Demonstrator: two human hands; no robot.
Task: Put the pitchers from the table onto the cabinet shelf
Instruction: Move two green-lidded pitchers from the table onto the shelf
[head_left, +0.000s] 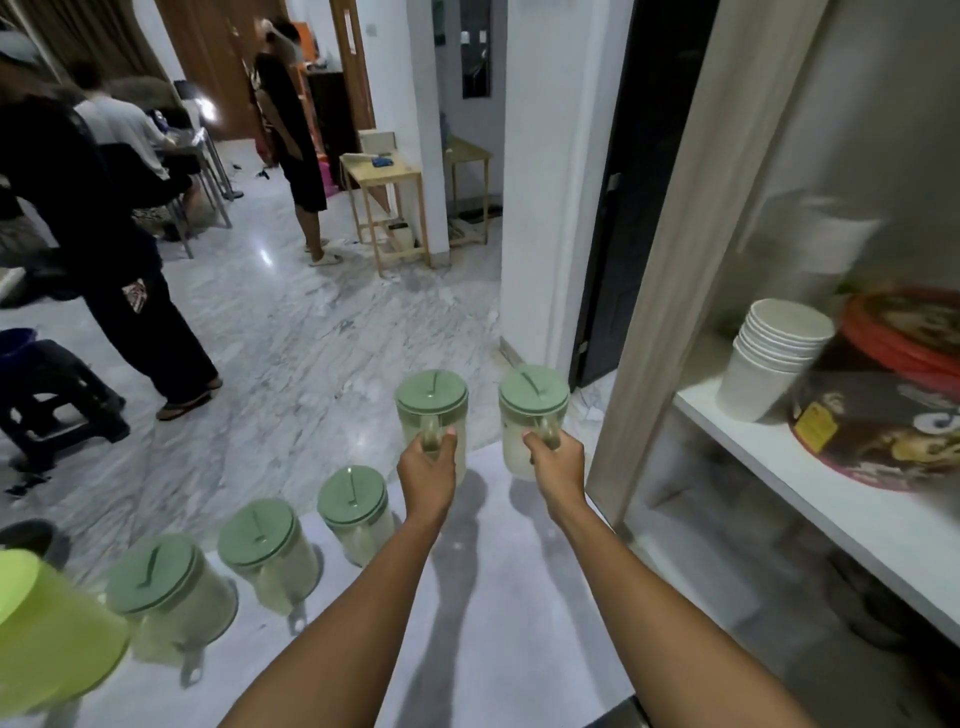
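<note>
Green-lidded clear plastic pitcher (431, 415) held by handle in closed left hand (428, 475), second pitcher (532, 415) in closed right hand (556, 467); white cabinet shelf (831, 499) lies rightward, right hand nearer.

Five clear pitchers (353, 514) (green lids) upright in a row.

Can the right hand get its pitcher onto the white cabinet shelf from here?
Probably yes. The right hand grips its pitcher by the handle, and the cabinet stands open; the shelf has bare space in front of the paper cups.
</note>
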